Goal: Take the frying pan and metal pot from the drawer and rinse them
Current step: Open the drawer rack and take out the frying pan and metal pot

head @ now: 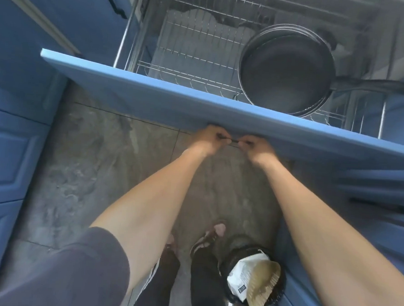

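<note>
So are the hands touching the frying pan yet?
Apart. The head view shows the left hand and right hand gripping the drawer handle, well short of the frying pan.

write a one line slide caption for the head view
Both hands, left and right, grip the open drawer's handle; frying pan inside.

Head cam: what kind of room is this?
Most likely a home kitchen: blue cabinets, a pulled-out drawer with a wire rack holding a frying pan, and a waste bin on the tiled floor.
</note>
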Motion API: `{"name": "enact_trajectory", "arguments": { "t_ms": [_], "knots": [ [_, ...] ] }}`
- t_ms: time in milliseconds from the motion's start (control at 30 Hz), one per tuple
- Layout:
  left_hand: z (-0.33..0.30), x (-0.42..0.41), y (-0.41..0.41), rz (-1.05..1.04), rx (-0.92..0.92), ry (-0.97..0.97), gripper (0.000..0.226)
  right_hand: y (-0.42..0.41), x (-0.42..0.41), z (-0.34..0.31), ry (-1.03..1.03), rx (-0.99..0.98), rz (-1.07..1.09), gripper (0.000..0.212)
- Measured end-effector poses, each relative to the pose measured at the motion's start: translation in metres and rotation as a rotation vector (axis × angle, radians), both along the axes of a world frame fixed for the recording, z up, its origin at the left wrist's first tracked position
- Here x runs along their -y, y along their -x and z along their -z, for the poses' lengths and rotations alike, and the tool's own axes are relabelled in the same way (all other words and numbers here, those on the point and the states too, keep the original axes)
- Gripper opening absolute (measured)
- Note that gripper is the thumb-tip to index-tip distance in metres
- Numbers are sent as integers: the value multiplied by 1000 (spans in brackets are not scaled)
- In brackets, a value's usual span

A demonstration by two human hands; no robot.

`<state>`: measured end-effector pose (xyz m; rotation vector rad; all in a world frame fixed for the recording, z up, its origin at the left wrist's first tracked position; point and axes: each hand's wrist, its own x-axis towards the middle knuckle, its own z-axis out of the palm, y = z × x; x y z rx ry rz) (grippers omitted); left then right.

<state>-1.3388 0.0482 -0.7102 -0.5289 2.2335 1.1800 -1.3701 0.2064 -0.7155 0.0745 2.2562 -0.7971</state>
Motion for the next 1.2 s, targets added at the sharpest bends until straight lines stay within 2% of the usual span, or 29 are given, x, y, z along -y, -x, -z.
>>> {"name": "enact_trajectory", "arguments": {
  "t_ms": [233, 367, 567, 667, 767, 833, 900, 1000, 1033, 1100, 1133, 1200],
  "knots": [
    [-9, 2, -30, 61, 24, 28, 14, -34, 1, -4, -95, 65, -5, 25],
    [-6, 0, -50, 21, -5, -12, 14, -58, -2, -5, -23, 49, 104, 27],
    [-4, -4, -66, -2, -75, 32, 14, -80, -1, 7, 119, -47, 211, 13],
    [-5, -8, -66, 2, -80, 32, 16, -88, -1, 4, 196, -78, 229, 19],
    [-8, -9, -69, 77, -59, 67, 24, -111, -8, -10, 383, -9, 206, 43],
    [-13, -9, -75, 211, 20, 85, 38, -124, -27, -23, 333, 29, 123, 53],
    [-31, -4, -79, 325, 44, 114, 50, -123, -60, -46, 239, 32, -6, 44],
    [-84, 12, -91, 404, -55, 139, 41, -124, -125, -104, 199, 62, -54, 15],
    [-107, 18, -97, 382, -88, 103, 37, -124, -145, -128, 214, 63, -6, 18],
    [-159, 26, -102, 279, -157, 49, 32, -123, -183, -175, 238, 32, 90, 37],
    [-184, 27, -101, 212, -205, 33, 29, -121, -197, -197, 245, 14, 121, 38],
    [-223, 26, -82, 95, -326, 19, 29, -106, -220, -232, 260, -36, 151, 25]
  ]
}}
